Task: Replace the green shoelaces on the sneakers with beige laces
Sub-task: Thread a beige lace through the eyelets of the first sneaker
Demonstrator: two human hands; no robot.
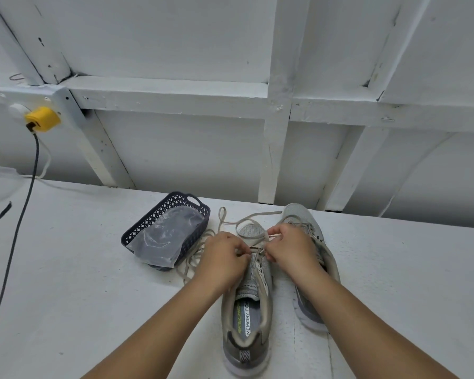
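Near shoe (248, 305): on counter (80, 283), heel toward camera for lacing.
Left hand (225, 255): pinches beige lace (251, 218) at lower eyelets.
Right hand (292, 248): pinches lace tip to thread.
Far shoe (312, 242): just beside, already beige-laced.

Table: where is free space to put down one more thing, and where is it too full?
The table is bare between the dark cable and the basket, and right of the right sneaker to the edge. It is crowded between basket and left sneaker, where loose laces lie and both hands work.
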